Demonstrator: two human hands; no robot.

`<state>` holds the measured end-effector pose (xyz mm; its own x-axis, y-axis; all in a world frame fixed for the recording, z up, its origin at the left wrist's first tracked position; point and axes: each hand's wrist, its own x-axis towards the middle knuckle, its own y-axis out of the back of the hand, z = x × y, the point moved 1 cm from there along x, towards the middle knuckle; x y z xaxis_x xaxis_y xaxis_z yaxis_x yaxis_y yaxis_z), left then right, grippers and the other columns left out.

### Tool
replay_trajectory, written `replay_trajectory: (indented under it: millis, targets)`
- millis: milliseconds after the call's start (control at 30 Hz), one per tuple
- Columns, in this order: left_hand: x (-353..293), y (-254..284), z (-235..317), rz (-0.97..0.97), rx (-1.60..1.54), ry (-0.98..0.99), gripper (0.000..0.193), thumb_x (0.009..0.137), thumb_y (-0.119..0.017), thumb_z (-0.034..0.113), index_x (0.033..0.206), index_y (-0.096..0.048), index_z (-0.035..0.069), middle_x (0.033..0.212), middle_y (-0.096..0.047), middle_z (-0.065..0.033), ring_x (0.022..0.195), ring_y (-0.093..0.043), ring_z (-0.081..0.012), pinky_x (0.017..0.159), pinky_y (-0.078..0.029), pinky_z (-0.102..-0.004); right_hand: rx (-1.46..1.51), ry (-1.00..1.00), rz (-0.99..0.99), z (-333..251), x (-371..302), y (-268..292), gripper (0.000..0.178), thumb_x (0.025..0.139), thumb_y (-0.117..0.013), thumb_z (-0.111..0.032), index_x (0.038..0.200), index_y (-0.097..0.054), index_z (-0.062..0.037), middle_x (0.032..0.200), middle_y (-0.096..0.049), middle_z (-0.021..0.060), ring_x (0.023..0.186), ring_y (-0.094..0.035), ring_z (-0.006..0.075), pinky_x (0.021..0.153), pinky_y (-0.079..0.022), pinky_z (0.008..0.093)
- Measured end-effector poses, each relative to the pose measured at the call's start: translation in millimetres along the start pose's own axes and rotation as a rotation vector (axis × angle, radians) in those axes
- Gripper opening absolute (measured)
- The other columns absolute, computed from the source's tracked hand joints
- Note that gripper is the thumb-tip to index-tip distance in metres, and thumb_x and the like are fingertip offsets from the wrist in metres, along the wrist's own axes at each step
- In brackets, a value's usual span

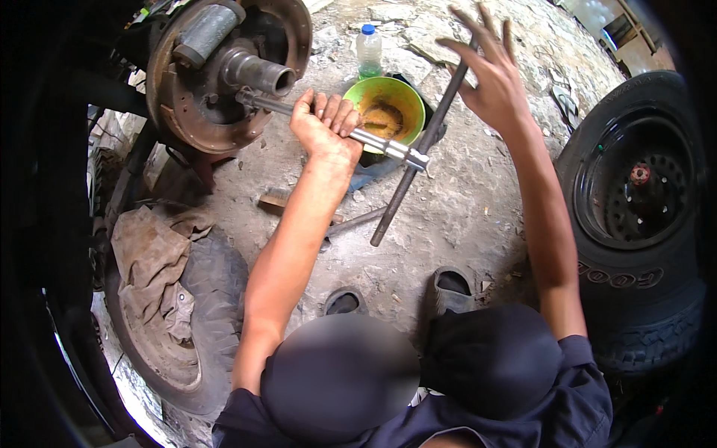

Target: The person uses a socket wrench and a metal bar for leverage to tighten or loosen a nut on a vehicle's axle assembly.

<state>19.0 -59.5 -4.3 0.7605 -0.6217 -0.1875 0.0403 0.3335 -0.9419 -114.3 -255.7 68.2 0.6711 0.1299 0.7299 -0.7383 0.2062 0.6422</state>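
Observation:
My left hand (326, 128) is wrapped round the shiny shaft of a T-handle socket wrench (381, 143). The wrench's far end meets a bolt area on the rusty wheel hub assembly (246, 71), just below the protruding spindle tube. A long dark bar (403, 196) passes through the wrench's head and slants up to the right. Beside the bar's upper end, my right hand (493, 86) is raised with fingers spread; whether its palm touches the bar I cannot tell. A grey cylinder (209, 33) is fixed on the hub's upper part.
Behind the wrench sits a lime-green bowl (414, 93) with brownish residue inside, near a blue-capped bottle (369, 52) of green liquid. Stacked wheels (635, 187) stand at right. At left, a brown cloth (149, 257) drapes over a worn tyre (216, 299). A wood-backed brush (275, 200) lies on the ground.

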Motion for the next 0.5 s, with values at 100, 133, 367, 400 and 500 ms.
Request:
replay_trajectory:
  millis: [100,133,367,400,500]
  targets:
    - [-1.7,-1.3,-3.1,0.011,0.006,0.03,0.044,0.095,-0.041,0.028,0.054,-0.028,0.018,0.047,-0.021,0.0051,0.038,-0.017,-0.0091,0.035,-0.016,-0.0246,0.15,0.073,0.22,6.9,0.2,-35.6,0.019,0.075,-0.081,-0.014,0.079,-0.064,-0.0061,0.086,-0.063,0.0109,0.098,-0.058,0.0287,0.1,-0.043,0.0459]
    - [-3.1,0.3,-2.6,0.006,-0.009,0.046,0.044,0.095,-0.041,0.028,0.054,-0.028,0.018,0.046,-0.021,0.0051,0.038,-0.017,-0.0091,0.035,-0.016,-0.0247,0.196,0.083,0.305,5.4,0.8,-40.6,0.025,0.074,-0.081,-0.015,0.067,-0.059,-0.0057,0.068,-0.058,0.0064,0.071,-0.061,0.0242,0.088,-0.05,0.04]
    - [-18.1,4.9,10.8,-0.045,-0.106,0.089,0.045,0.092,-0.047,0.024,0.052,-0.028,0.017,0.045,-0.024,0.0055,0.037,-0.02,-0.0071,0.032,-0.019,-0.0205,0.376,-0.3,0.142,-33.2,-60.4,-88.8,0.048,0.088,-0.07,-0.018,0.046,-0.047,-0.0134,0.041,-0.043,0.0014,0.038,-0.036,0.0125,0.051,-0.036,0.0307]
    - [-17.9,4.1,11.2,-0.048,-0.107,0.093,0.045,0.092,-0.047,0.024,0.052,-0.028,0.017,0.045,-0.024,0.0055,0.037,-0.02,-0.007,0.032,-0.019,-0.0204,0.469,-0.412,0.096,-46.6,-82.8,-98.1,0.049,0.09,-0.068,-0.019,0.045,-0.048,-0.0136,0.039,-0.044,0.0014,0.035,-0.036,0.0118,0.048,-0.035,0.0303]
    - [-21.2,4.4,10.0,-0.029,-0.108,0.097,0.045,0.091,-0.048,0.022,0.052,-0.029,0.017,0.045,-0.024,0.0055,0.037,-0.019,-0.0067,0.032,-0.018,-0.0204,0.86,-0.857,-0.126,-112.3,-128.2,-105.8,0.047,0.093,-0.066,-0.021,0.049,-0.055,-0.0095,0.04,-0.047,0.0015,0.035,-0.041,0.0146,0.045,-0.035,0.0303]
